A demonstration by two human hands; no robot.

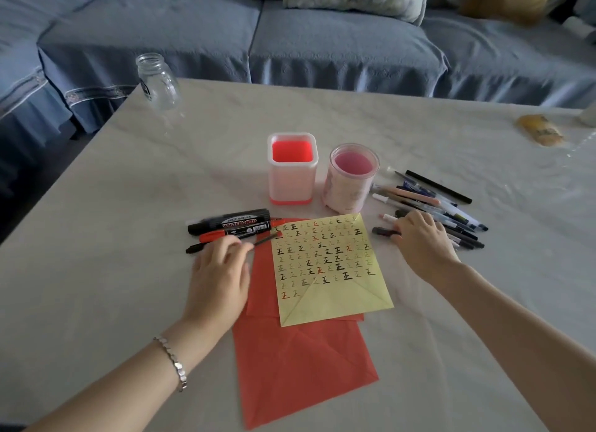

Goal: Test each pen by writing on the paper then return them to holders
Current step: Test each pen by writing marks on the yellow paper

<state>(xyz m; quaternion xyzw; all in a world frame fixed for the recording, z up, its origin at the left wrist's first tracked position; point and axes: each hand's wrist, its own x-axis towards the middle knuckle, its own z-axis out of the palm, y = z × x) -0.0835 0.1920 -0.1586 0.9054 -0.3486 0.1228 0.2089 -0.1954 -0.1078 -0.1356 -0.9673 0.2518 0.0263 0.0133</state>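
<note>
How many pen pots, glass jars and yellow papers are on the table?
Pen holders: 2, the square pink plastic pen holder and the round pink plastic pen holder
Clear glass jar: 1
Yellow square paper sheet: 1
Total: 4

I see matt yellow paper (335, 302) on matt red paper (300, 367), a glossy plastic square holder (292, 180) (translucent), a glass jar (158, 81).

**Both hands low, each on a pen**

Left hand (219, 270) is palm down, fingers pinching a thin pen (264, 239), slightly blurred; bracelet (172, 360) on the wrist. Right hand (422, 241) is palm down, fingers curled onto a dark pen (382, 231). Both forearms bare, reaching forward.
</note>
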